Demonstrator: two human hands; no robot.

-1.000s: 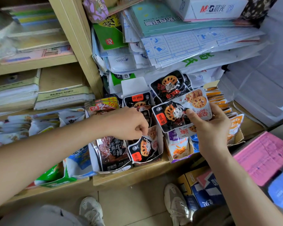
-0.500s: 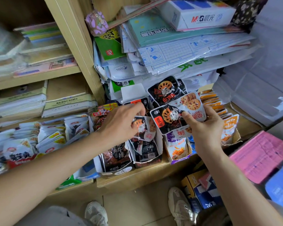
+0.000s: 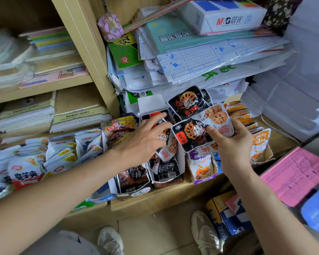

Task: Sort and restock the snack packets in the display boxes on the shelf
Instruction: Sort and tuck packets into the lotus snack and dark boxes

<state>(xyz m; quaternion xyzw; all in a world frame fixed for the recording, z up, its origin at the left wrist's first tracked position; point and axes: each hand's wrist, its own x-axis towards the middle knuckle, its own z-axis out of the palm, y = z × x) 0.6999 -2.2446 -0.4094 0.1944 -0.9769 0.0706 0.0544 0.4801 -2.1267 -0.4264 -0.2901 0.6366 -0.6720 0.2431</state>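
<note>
The right hand (image 3: 232,144) gripped a small fan of glossy lotus-root snack packets (image 3: 193,133) — 2 black and 1 white with orange slices printed on it. Its thumb pressed across their fronts, and it held them above the purple cardboard display box (image 3: 203,170) of orange-strip snacks.

The left hand (image 3: 144,140) reached in from the left with fingers straight and spread, holding nothing. Its fingertips (image 3: 164,115) lay on the black, red-labelled packets (image 3: 152,115) standing in the white cardboard display box (image 3: 182,162), just beside the purple one.

Left of the white box stood a dark display box of beef-strip packets (image 3: 134,179). At the far right, a brown open box held a row of orange packets (image 3: 260,144). All 4 boxes sat along the front of the pale wooden shelf (image 3: 155,201).

Loose white pouches with yellow stickers (image 3: 59,157) were heaped on the lower shelf to the left. Behind the boxes rose a stack of plastic-wrapped paper stationery (image 3: 210,57), topped by a white M&G paper carton (image 3: 225,17). A pink carton (image 3: 293,173) stood at the right edge — below it, pale sneakers (image 3: 204,234) on the tiled floor.
</note>
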